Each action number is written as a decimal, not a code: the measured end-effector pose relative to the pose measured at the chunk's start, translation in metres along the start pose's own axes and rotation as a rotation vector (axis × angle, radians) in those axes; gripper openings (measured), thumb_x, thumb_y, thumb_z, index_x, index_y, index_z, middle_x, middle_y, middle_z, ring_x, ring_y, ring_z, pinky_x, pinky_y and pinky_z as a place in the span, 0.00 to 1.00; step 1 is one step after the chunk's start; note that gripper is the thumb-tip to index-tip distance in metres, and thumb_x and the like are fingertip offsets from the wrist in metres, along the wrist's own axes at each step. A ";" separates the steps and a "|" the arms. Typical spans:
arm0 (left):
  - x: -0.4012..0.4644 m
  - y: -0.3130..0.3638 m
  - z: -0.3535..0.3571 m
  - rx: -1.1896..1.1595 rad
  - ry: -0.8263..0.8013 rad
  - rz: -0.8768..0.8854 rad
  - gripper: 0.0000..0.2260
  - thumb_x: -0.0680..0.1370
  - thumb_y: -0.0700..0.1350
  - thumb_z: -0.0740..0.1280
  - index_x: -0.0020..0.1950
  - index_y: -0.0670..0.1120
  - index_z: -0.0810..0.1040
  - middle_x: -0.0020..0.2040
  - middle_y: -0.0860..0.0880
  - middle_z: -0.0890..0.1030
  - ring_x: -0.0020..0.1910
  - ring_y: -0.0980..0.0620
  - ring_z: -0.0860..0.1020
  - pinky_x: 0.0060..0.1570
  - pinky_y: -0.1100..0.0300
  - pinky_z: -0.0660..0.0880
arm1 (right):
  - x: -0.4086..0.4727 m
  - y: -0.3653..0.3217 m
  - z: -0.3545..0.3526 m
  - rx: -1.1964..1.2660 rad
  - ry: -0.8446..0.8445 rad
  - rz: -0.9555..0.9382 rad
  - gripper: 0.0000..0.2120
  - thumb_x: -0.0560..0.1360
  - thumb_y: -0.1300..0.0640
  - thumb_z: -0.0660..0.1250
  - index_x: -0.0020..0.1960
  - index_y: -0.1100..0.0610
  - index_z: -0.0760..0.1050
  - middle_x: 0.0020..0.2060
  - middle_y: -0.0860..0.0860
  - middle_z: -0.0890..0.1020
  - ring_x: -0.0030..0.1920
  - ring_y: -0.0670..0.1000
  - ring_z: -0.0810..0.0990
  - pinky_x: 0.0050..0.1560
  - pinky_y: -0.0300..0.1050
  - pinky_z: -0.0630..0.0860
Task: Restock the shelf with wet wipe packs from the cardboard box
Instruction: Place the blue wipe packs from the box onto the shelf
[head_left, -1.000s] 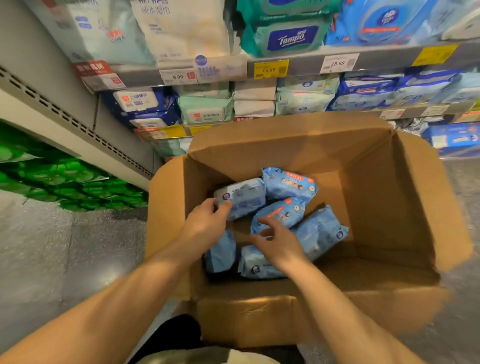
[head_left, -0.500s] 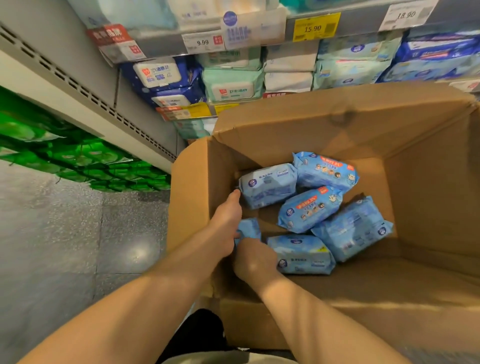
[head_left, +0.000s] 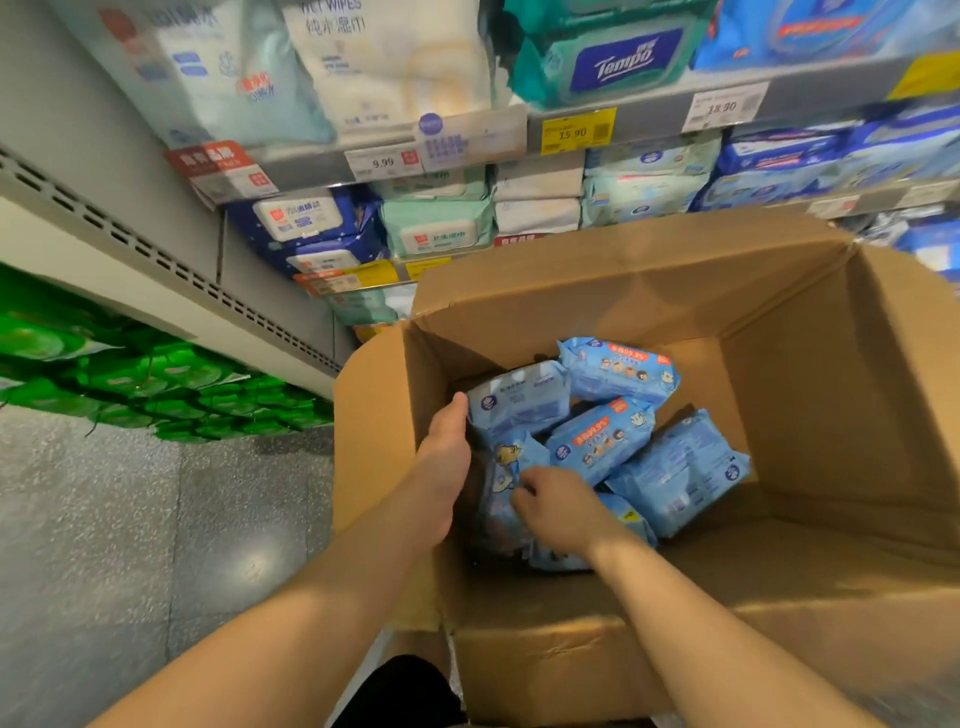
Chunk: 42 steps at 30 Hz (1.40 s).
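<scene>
Both my arms reach down into the open cardboard box (head_left: 779, 322), which sits on the speckled grey floor (head_left: 156, 519) right in front of the store shelf (head_left: 649, 117). My left hand (head_left: 448, 457) is along the box's left wall, thumb up against the end of a pale blue wet wipe pack (head_left: 517, 397) that lies at the back left; the fingers go down behind an upended blue pack (head_left: 506, 467) in the near-left corner, so I cannot tell how tightly they close. My right hand (head_left: 558, 506) lies on that same upended pack from the other side, fingers curled onto its wrapper, and the pack stands on edge, pinched between my two hands. The wrist also covers part of another blue pack (head_left: 621, 514) lying flat beneath it. Three more packs lie loose on the box floor: one with an orange label (head_left: 618, 370) at the back, one with orange print (head_left: 600, 439) tilted in the middle and touching the upended pack, and a plainer blue one (head_left: 680, 470) to the right, leaning against the middle one. The right half of the box floor is bare cardboard. Above the far flap, the shelf holds stacked wipe packs in navy, mint, white and blue, with a teal Tempo pack (head_left: 602, 65) on the upper level and a yellow price tag (head_left: 577, 131) reading 15.90 below it. Off to the left, green packages (head_left: 130, 379) fill a low shelf.
</scene>
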<state>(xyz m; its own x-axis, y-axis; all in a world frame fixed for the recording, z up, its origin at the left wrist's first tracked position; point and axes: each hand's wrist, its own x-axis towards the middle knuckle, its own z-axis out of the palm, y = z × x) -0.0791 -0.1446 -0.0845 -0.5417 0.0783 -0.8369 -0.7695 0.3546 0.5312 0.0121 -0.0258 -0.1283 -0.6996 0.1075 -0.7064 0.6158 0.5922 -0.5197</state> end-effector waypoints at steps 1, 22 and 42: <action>-0.002 0.003 -0.003 0.011 -0.013 0.032 0.26 0.85 0.64 0.51 0.81 0.56 0.62 0.78 0.52 0.67 0.74 0.53 0.65 0.74 0.52 0.59 | -0.010 0.000 -0.014 0.069 0.043 -0.016 0.15 0.81 0.52 0.61 0.36 0.52 0.68 0.33 0.49 0.74 0.36 0.48 0.74 0.39 0.47 0.68; -0.131 0.112 -0.028 -0.284 -0.547 0.181 0.24 0.74 0.56 0.68 0.66 0.46 0.81 0.57 0.39 0.86 0.46 0.40 0.87 0.35 0.48 0.85 | -0.166 -0.045 -0.162 1.289 0.400 -0.444 0.18 0.68 0.62 0.64 0.53 0.70 0.81 0.51 0.69 0.84 0.46 0.62 0.86 0.40 0.49 0.84; -0.139 0.229 -0.153 -0.394 -0.342 0.818 0.30 0.69 0.43 0.75 0.69 0.56 0.73 0.61 0.43 0.84 0.56 0.38 0.84 0.55 0.36 0.79 | -0.124 -0.245 -0.225 0.654 0.520 -0.574 0.13 0.76 0.51 0.75 0.57 0.51 0.76 0.49 0.42 0.87 0.48 0.39 0.85 0.47 0.37 0.81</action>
<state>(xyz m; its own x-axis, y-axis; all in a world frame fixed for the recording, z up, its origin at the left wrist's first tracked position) -0.2322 -0.2166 0.1734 -0.8804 0.4503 -0.1489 -0.2901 -0.2629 0.9202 -0.1335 -0.0042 0.1952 -0.9272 0.3710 -0.0517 0.1058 0.1271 -0.9862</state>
